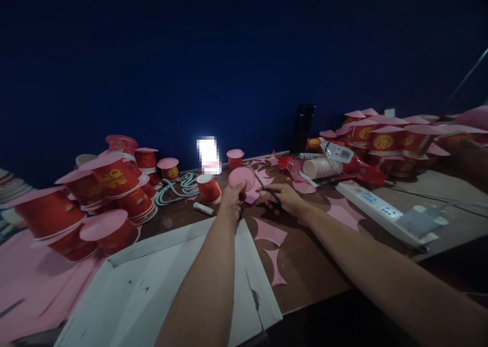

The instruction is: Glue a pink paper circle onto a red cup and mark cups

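Observation:
In the middle of the head view, my left hand (231, 200) is closed on a round piece of pink paper (239, 178), the thumb lying over its lower right part. My right hand (284, 197) is closed around the dark handles of a pair of scissors (270, 190). Their blades point up and left, beside the right edge of the pink paper. Pink offcuts with curved edges (270, 230) lie on the brown table below my hands. A red paper cup (208, 189) stands left of my left hand, with a small white tube (204, 209) in front of it.
Red cups topped with pink discs (118, 177) are stacked at left, more (385, 138) at right. A white board (160, 281) lies in front. A power strip (375, 204), bagged cups (324, 168), a coiled cable (177, 187) and a bright screen (209, 154) surround my hands.

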The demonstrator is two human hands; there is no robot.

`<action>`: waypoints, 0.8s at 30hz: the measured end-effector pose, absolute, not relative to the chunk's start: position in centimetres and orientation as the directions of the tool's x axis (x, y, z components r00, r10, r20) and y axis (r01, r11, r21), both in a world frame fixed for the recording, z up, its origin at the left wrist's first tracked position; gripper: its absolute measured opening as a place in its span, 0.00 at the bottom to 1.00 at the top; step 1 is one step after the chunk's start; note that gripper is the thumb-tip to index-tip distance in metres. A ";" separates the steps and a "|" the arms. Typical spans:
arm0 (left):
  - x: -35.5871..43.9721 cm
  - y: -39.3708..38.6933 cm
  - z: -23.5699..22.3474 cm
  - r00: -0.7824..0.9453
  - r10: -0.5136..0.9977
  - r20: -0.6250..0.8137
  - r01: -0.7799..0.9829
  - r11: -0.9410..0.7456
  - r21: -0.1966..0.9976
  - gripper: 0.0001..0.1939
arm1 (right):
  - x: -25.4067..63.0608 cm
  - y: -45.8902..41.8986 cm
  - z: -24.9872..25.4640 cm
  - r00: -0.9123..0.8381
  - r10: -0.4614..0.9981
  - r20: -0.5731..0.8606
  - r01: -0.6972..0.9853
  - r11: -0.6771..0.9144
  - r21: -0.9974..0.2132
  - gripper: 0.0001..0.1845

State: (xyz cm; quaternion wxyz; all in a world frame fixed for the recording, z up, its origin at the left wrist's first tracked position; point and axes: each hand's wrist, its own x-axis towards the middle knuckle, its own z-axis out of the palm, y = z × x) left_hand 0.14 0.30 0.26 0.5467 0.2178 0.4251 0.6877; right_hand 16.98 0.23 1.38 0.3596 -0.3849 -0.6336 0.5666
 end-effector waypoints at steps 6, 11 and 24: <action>0.1 0.1 0.3 -0.281 0.948 -0.152 -0.553 -0.030 0.832 0.23 | 17.0 0.5 1.1 -0.437 0.899 0.019 0.080 0.060 -0.995 0.26; 0.1 0.1 0.0 -0.279 0.949 -0.149 -0.541 -0.027 0.840 0.23 | 16.9 0.5 1.0 -0.433 0.901 0.019 0.099 0.069 -0.993 0.26; 0.1 0.2 0.0 -0.293 0.946 -0.142 -0.538 -0.039 0.842 0.22 | 17.0 0.3 1.3 -0.440 0.898 0.018 0.131 0.084 -0.988 0.27</action>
